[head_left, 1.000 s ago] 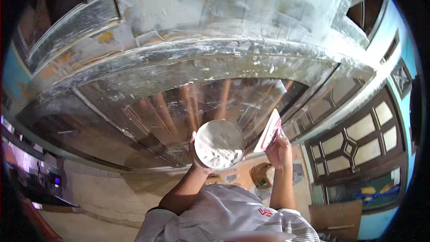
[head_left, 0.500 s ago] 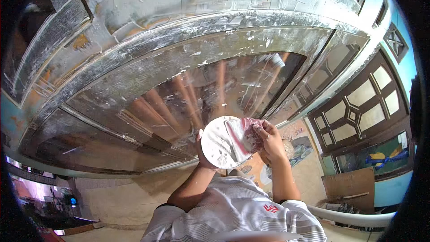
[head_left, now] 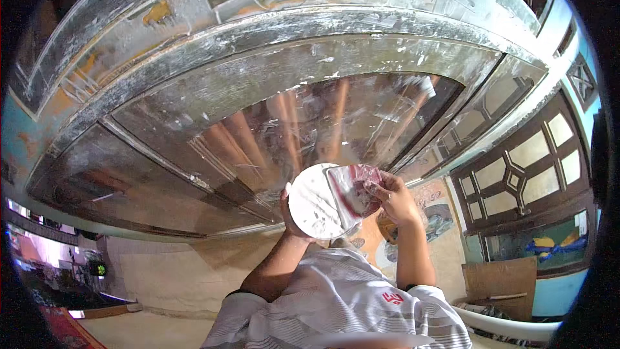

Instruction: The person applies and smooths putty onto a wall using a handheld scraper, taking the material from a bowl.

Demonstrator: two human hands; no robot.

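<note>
My left hand (head_left: 292,221) grips the left rim of a round white plate (head_left: 310,197) held in front of my chest. Wet white putty with darker streaks covers its face. Between the thumb and fingers of my right hand (head_left: 396,201) is a flat, square-edged reddish putty spreader (head_left: 363,189), smeared with white. The spreader overlaps the right part of the plate, its pale left edge lying over the putty. Whether it presses on the plate or hovers just above it, I cannot tell.
Ahead stands a wide door with a glass pane (head_left: 290,123), under a frame (head_left: 271,42) patched with white. A brown panelled door (head_left: 510,178) is at the right, above a cardboard sheet (head_left: 500,281). Pictures (head_left: 420,229) cover part of the floor; a white curved rail (head_left: 510,328) stands lower right.
My view has shifted, so the doors sit farther right. The spreader has turned and swung slightly on the plate, and its face shows flatter. Both hands keep their holds.
</note>
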